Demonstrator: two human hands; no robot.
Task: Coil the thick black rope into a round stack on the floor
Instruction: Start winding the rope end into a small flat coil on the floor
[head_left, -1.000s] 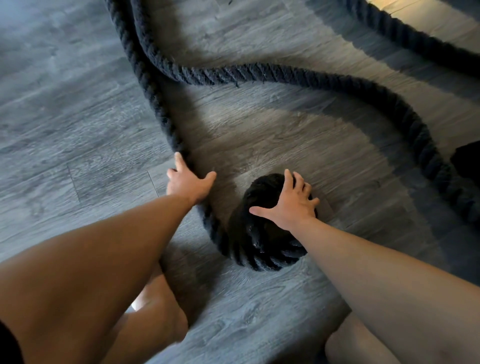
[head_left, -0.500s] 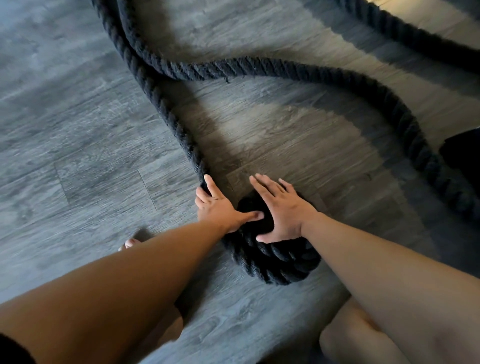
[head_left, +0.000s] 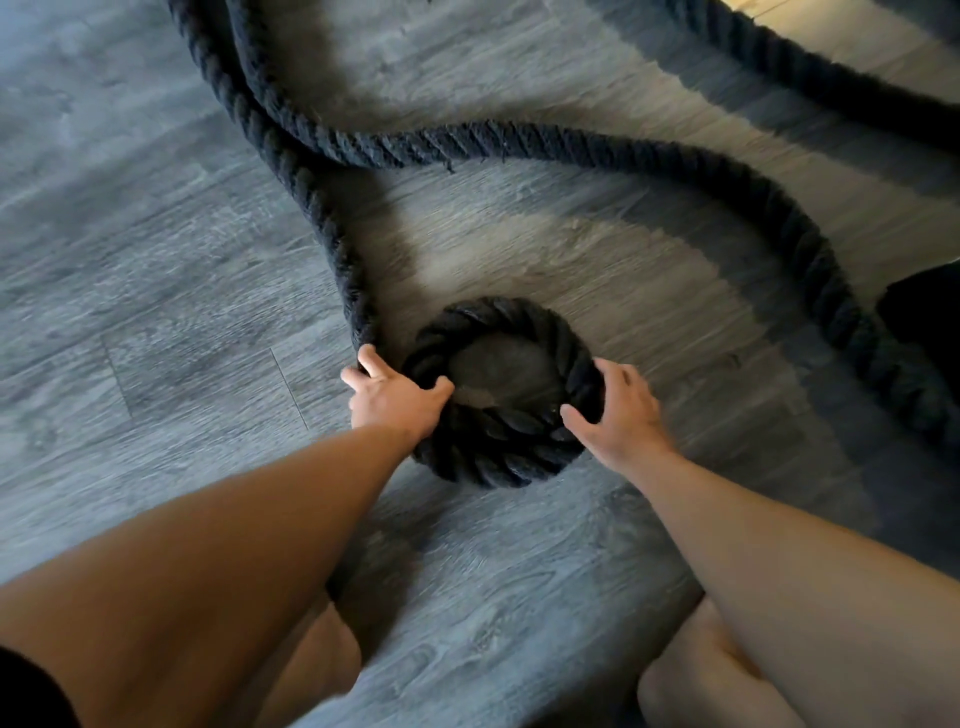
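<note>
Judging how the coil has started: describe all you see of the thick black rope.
The thick black rope is twisted of fibrous strands, slightly frayed in places. Its near part forms one tight ring lying flat on the grey plank floor. From the ring's left it runs off in loose curves out of view. The left hand grips it where it joins the ring; the right hand grips the ring's right side.

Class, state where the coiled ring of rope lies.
Head view, lower centre: the coil sits on the floor between the left hand and right hand.
</note>
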